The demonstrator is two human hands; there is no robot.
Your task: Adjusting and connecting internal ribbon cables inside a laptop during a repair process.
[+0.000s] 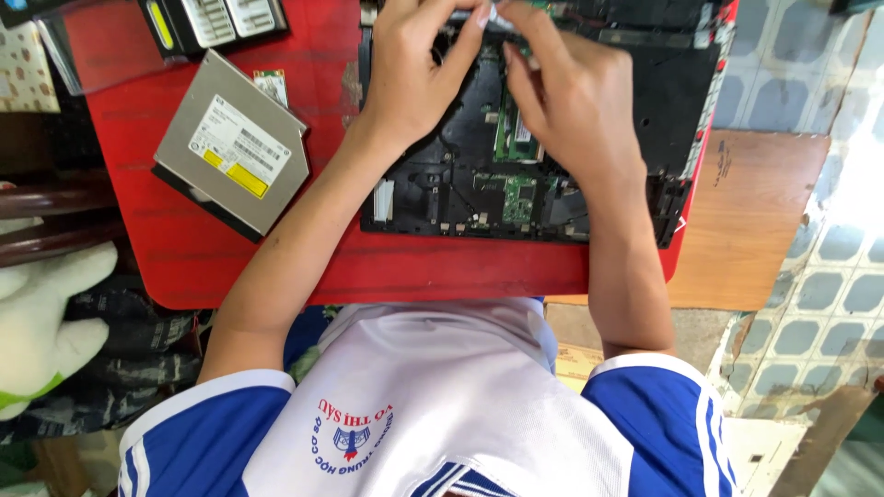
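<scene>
An opened black laptop base (442, 189) with green circuit boards showing lies on a red table (184, 248). My left hand (414, 74) and my right hand (571, 101) are both over its far part, fingertips pinched together on a small pale part (488, 13) near the top edge. What the fingers grip is mostly hidden by them. A silver optical drive (235, 143) with a white and yellow label lies on the table, left of the laptop.
A small green card (272, 85) sits beside the drive. A black component with white strips (216, 23) lies at the far left. A wooden surface (755, 221) adjoins the table on the right, with tiled floor (829, 304) beyond. A white plush toy (41, 322) is at left.
</scene>
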